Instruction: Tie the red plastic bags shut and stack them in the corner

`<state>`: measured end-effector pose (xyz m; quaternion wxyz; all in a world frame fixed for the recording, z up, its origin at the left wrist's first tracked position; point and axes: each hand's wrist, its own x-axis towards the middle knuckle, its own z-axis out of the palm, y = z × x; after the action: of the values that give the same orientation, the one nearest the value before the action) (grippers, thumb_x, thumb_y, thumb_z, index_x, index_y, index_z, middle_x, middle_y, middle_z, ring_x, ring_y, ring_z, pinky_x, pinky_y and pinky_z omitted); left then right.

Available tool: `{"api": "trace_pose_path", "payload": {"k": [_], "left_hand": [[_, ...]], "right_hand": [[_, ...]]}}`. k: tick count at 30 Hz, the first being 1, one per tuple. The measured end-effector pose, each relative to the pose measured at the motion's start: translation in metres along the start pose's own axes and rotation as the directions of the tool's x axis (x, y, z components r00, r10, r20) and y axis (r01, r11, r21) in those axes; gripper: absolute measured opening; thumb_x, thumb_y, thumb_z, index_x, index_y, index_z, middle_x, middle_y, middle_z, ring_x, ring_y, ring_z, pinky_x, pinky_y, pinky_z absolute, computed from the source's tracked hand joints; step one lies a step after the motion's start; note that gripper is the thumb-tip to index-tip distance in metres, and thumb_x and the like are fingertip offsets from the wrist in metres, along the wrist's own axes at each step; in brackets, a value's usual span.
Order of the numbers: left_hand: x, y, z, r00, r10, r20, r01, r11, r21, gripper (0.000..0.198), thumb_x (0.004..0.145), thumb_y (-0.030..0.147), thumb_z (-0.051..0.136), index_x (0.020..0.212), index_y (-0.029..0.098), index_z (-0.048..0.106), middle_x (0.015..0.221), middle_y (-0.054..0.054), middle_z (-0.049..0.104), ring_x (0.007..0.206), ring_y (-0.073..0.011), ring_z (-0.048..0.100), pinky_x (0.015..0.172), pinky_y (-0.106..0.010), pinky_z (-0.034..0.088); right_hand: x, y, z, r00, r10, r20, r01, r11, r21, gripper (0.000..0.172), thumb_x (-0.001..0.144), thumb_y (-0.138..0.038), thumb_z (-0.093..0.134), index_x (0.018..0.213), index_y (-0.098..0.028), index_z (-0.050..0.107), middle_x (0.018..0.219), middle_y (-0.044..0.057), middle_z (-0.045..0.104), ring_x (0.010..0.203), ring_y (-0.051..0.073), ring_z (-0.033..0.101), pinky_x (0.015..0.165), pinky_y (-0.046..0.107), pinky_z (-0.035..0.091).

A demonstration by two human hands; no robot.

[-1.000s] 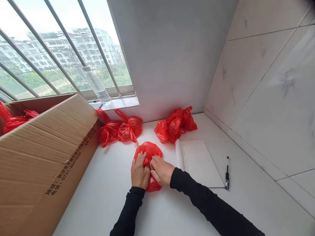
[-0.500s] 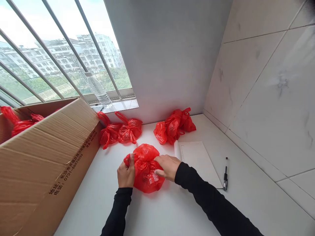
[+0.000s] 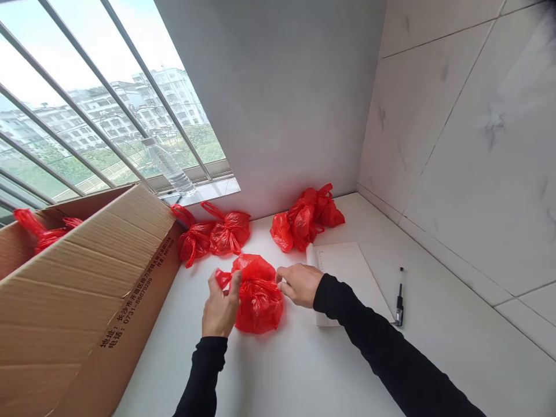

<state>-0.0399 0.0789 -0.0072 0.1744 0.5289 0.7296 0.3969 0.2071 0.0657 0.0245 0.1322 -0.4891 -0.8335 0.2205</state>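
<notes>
Left hand (image 3: 219,308) and right hand (image 3: 300,285) have parted from the middle of the red plastic bag (image 3: 259,306), lower centre: left spread around a handle (image 3: 223,279), right narrow, hold unclear. Likely soft, slippery; grip its gathered neck.

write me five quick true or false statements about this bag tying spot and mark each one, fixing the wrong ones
1. The front red bag is between the left hand and the right hand. True.
2. The bags by the wall are blue. False: they are red.
3. Red plastic shows inside the cardboard box. True.
4. The clear bottle is on the window sill. True.
5. The pen is inside the cardboard box. False: it lies beside the notepad.
</notes>
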Motion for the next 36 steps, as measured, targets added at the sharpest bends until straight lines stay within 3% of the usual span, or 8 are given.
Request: {"api": "trace_pose_path", "payload": {"k": [5,13,16,18,22,26,30,36], "left_hand": [[-0.004,0.005,0.031,0.996,0.027,0.080,-0.045,0.972,0.231,0.051,0.067,0.044,0.072,0.115,0.028,0.062,0.072,-0.007,0.070,0.067,-0.0327,0.067,0.065,-0.042,0.048],[0.074,0.037,0.084,0.972,0.236,-0.010,-0.233,0.964,0.124,0.061,0.080,0.025,0.058,0.140,0.019,0.045,0.098,-0.010,0.072,0.088,-0.0244,0.070,0.085,-0.039,0.053],[0.075,0.049,0.100,0.940,0.313,-0.137,-0.297,0.946,0.125,0.067,0.085,0.025,0.053,0.149,0.014,0.033,0.131,-0.017,0.059,0.123,-0.0255,0.056,0.107,-0.042,0.042],[0.066,0.050,0.111,0.923,0.346,-0.169,-0.318,0.932,0.174,0.060,0.086,0.027,0.052,0.145,0.018,0.042,0.141,-0.017,0.051,0.135,-0.0298,0.044,0.114,-0.049,0.032],[0.063,0.042,0.136,0.931,0.362,-0.038,-0.339,0.901,0.271,0.039,0.086,0.033,0.057,0.121,0.023,0.068,0.141,-0.015,0.054,0.134,-0.0372,0.043,0.113,-0.057,0.029],[0.098,0.045,0.153,0.959,0.283,0.000,-0.267,0.908,0.321,0.047,0.089,0.031,0.051,0.128,0.010,0.063,0.142,-0.025,0.051,0.132,-0.0414,0.046,0.108,-0.059,0.034],[0.115,0.057,0.153,0.951,0.304,-0.046,-0.273,0.904,0.329,0.055,0.091,0.027,0.045,0.141,0.005,0.049,0.143,-0.028,0.047,0.134,-0.0390,0.043,0.108,-0.054,0.034],[0.107,0.056,0.152,0.928,0.371,0.023,-0.360,0.881,0.307,0.036,0.085,0.018,0.048,0.115,0.015,0.069,0.116,-0.018,0.065,0.117,-0.0357,0.054,0.100,-0.052,0.040]], "right_hand": [[-0.010,0.004,-0.021,0.999,0.030,-0.032,-0.026,0.993,0.119,0.028,0.094,-0.034,0.052,0.118,-0.023,0.064,0.088,0.005,0.073,0.085,0.023,0.067,0.067,0.030,0.039],[-0.022,0.013,-0.046,0.996,0.056,-0.066,-0.039,0.971,0.236,0.030,0.094,-0.032,0.052,0.121,-0.022,0.063,0.084,0.003,0.073,0.077,0.019,0.065,0.069,0.029,0.039],[-0.024,0.016,-0.051,0.995,0.074,-0.067,-0.055,0.966,0.251,0.033,0.094,-0.032,0.052,0.124,-0.023,0.062,0.085,0.003,0.073,0.080,0.020,0.066,0.070,0.029,0.039],[-0.025,0.018,-0.054,0.994,0.087,-0.072,-0.066,0.964,0.258,0.033,0.095,-0.032,0.052,0.125,-0.023,0.061,0.084,0.003,0.073,0.079,0.020,0.066,0.069,0.029,0.039],[-0.028,0.019,-0.057,0.992,0.093,-0.083,-0.069,0.964,0.258,0.033,0.095,-0.033,0.052,0.124,-0.024,0.061,0.085,0.003,0.073,0.079,0.020,0.066,0.069,0.030,0.039],[-0.031,0.018,-0.058,0.995,0.075,-0.066,-0.058,0.970,0.236,0.034,0.095,-0.036,0.049,0.126,-0.025,0.060,0.091,0.004,0.073,0.087,0.023,0.067,0.074,0.032,0.040],[-0.034,0.018,-0.057,0.996,0.063,-0.056,-0.049,0.975,0.218,0.035,0.096,-0.038,0.048,0.128,-0.027,0.058,0.096,0.004,0.072,0.093,0.024,0.067,0.077,0.033,0.042],[-0.035,0.015,-0.057,0.997,0.063,-0.038,-0.055,0.979,0.199,0.037,0.097,-0.039,0.046,0.130,-0.027,0.055,0.102,0.005,0.071,0.098,0.027,0.066,0.080,0.035,0.043]]}}
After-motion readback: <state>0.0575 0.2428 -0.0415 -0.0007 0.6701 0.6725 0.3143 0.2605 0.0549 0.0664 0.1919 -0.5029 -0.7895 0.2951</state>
